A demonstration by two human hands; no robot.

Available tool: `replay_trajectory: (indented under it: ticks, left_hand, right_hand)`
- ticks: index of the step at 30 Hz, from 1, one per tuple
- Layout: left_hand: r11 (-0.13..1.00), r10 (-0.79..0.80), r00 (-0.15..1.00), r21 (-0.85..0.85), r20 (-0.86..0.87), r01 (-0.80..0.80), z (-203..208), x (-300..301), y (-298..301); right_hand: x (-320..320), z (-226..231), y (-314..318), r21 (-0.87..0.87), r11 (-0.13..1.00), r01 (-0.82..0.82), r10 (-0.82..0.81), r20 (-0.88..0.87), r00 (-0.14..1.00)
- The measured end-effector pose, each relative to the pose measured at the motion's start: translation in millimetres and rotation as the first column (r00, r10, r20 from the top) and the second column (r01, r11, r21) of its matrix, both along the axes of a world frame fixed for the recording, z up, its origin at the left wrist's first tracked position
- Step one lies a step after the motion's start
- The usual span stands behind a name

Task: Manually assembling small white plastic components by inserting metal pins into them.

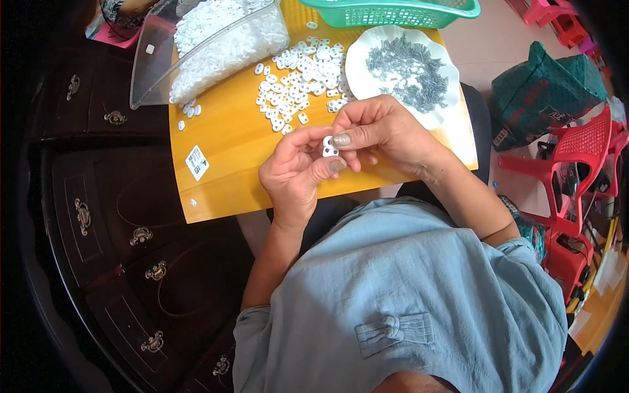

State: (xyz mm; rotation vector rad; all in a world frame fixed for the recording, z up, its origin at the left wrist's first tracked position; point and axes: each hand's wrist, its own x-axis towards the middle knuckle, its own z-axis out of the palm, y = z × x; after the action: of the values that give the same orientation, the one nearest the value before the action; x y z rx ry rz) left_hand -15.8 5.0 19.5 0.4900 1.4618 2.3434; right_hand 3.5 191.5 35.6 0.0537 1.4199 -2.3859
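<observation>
Close in front of me, over the near part of the yellow table [242, 177], my two hands meet on one small white plastic piece [330, 150] with dark holes. My left hand [295, 167] pinches it between thumb and fingers from below. The thumb and fingers of my right hand [380, 128] close on its upper end; whether they also hold a smaller part is hidden. Just beyond lies a loose pile of similar white pieces [288, 92]. A scalloped white plate [357, 75] holds many small grey metal-looking parts [413, 69].
A clear plastic bin [154, 82] of white pieces tilts at the table's far left. Behind the plate sits a green basket [393, 14]. Dark drawers [85, 177] flank the left. A green bag [547, 92] and a red plastic chair [570, 157] stand on the right.
</observation>
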Motion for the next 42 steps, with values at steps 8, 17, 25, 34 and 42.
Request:
replay_trajectory:
  ticks: [8,17,25,34,42]
  left_hand:
    - [0.999,0.041,0.999,0.004,-0.015,-0.041,-0.8,6.2,2.2]
    - [0.99,0.144,0.946,0.044,-0.291,-0.137,-6.1,10.3,14.1]
    - [0.99,0.133,0.991,0.056,-0.023,-0.132,-10.1,8.8,9.1]
    - [0.543,0.196,0.785,-0.602,-0.587,-0.586,-24.5,-35.5,-52.9]
    - [0.473,0.031,0.787,-0.684,-0.617,-0.555,-18.4,-42.4,-27.7]
  right_hand:
    - [4.7,3.9,-1.2,-0.057,0.998,-0.033,0.036,0.059,0.998]
    - [15.0,6.1,-10.5,-0.159,0.987,0.037,-0.021,0.103,0.994]
    - [10.9,2.7,-15.3,-0.121,0.99,0.069,-0.061,0.072,0.996]
    - [-101.0,50.6,111.4,0.365,-0.237,0.9,0.184,-0.893,0.411]
    - [-49.5,46.3,97.8,0.409,-0.012,0.912,0.163,-0.899,0.405]
